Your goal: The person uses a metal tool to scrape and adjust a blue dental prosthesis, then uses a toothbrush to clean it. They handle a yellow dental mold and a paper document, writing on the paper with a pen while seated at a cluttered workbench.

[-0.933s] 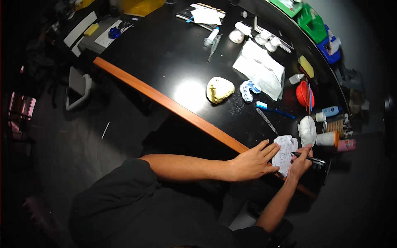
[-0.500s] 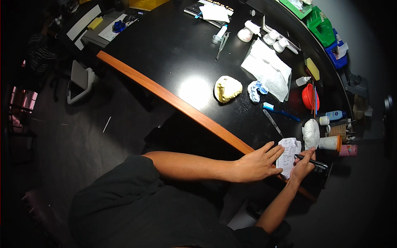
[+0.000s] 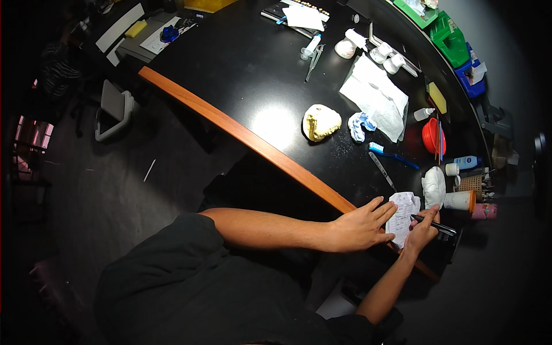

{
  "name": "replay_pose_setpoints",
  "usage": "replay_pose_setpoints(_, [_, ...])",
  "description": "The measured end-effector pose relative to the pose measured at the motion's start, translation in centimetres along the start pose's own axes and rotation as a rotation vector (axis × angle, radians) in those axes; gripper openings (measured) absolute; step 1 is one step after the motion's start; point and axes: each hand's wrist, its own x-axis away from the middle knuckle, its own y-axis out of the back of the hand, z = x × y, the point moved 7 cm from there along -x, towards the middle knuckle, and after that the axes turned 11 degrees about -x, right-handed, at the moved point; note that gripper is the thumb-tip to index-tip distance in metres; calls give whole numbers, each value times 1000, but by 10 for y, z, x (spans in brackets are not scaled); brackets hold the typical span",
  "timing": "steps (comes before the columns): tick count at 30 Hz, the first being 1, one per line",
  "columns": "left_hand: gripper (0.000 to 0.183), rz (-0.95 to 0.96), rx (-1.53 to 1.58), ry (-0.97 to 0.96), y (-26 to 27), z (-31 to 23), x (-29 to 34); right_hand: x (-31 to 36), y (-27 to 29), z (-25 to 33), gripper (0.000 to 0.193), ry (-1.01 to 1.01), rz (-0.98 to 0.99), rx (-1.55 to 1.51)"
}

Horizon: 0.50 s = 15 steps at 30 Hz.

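My left hand (image 3: 359,229) lies flat with its fingers stretched out, the fingertips on the left edge of a small white paper (image 3: 402,215) that bears handwriting. In my right hand (image 3: 422,233) is a black pen (image 3: 441,227), its tip over the right part of the paper. A crumpled white tissue (image 3: 433,187) lies just beyond that hand. Farther up the black table are a knife-like metal tool (image 3: 382,171), a blue toothbrush (image 3: 399,158), a blue-and-white dental piece (image 3: 361,126) and a yellowish plaster dental cast (image 3: 321,123).
A wooden edge (image 3: 247,135) runs along the near side of the black table. At the right stand a red bowl (image 3: 429,137), a white cup with an orange rim (image 3: 460,201) and a blue bottle (image 3: 466,162). Farther back lie white sheets (image 3: 376,98) and a syringe (image 3: 311,47).
The view has shifted slightly, so the table things sit a little farther right. Both hands stay at the paper, the pen still in my right hand.
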Motion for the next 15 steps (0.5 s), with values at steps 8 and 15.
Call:
replay_pose_setpoints(8, [38, -128, -43, 12, 3, 0, 5, -1, -1, -7, 40, -18, -18, -38])
replay_pose_setpoints(15, [20, -630, 337, 202, 129, 85, 60, -5, 2, -10, 40, -6, 15, -52])
